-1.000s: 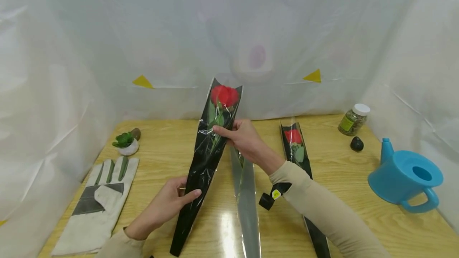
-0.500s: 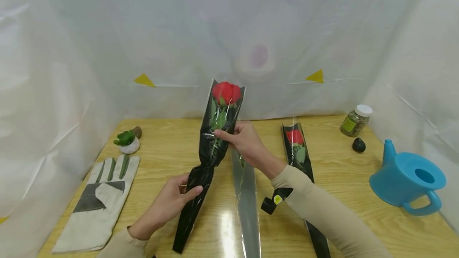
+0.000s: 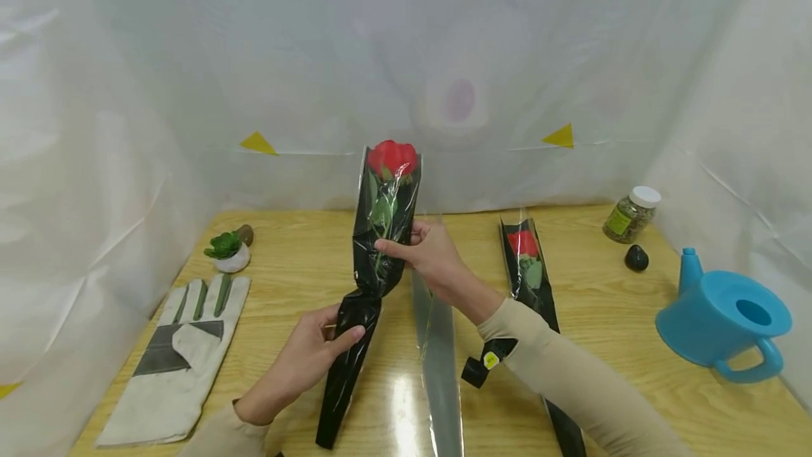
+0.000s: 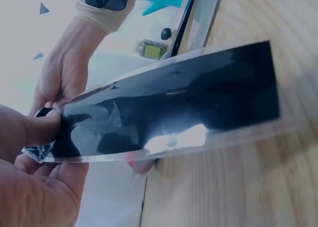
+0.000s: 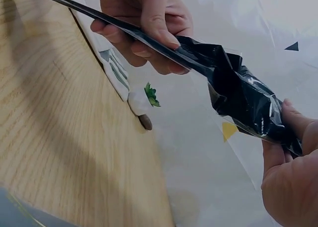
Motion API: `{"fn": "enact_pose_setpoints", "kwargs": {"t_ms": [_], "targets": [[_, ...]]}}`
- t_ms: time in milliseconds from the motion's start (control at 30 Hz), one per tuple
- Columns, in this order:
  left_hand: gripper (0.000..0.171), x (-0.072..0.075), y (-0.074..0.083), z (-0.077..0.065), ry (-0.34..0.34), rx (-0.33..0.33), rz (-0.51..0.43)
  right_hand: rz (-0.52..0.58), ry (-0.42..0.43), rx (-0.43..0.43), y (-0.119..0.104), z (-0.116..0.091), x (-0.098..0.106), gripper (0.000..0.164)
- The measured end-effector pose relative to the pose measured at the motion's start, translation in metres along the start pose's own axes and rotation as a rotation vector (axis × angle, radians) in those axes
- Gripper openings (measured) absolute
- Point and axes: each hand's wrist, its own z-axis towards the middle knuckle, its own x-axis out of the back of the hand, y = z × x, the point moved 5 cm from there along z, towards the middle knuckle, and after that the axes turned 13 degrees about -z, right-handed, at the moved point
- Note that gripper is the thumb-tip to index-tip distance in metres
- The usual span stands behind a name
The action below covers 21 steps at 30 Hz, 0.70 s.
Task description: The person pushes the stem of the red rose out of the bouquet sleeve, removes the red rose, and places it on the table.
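Left hand [image 3: 304, 351] grips the lower part of the black-wrapped rose [image 3: 371, 288], thumb on front; I see the wrapper's tail end poking out past the fingers. Right hand [image 3: 434, 256] pinches it higher, from the right, just below the red bloom. So I have the rose spanning both hands, wrapper kinked between them, bloom above the right hand, all held over the table [image 3: 292, 238].

Grey wrapper [image 3: 438, 365] lies on the table, partly under the right hand. Second wrapped rose [image 3: 529, 273] lies right of that, crossed by the right sleeve [image 3: 571, 365]. Glove [image 3: 171, 365] far left, blue watering can [image 3: 720, 319] far right. Farther back I get the potted succulent [image 3: 228, 251] beside a brown stone [image 3: 244, 234], opposite a black stone [image 3: 636, 257] and white-lidded jar [image 3: 631, 216]. Pale sheeting [image 3: 304, 55] behind.
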Motion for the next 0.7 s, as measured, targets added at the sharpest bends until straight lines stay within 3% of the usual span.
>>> {"fn": "enact_pose_setpoints", "kwargs": {"t_ms": [400, 700], "targets": [[0.026, -0.004, 0.005, 0.002, 0.035, -0.050, 0.036, 0.039, -0.002, 0.036, 0.006, -0.005, -0.005, 0.032], [0.020, 0.003, 0.010, 0.004, 0.034, -0.095, 0.090, 0.025, 0.025, 0.037, 0.010, -0.016, -0.002, 0.036]]}}
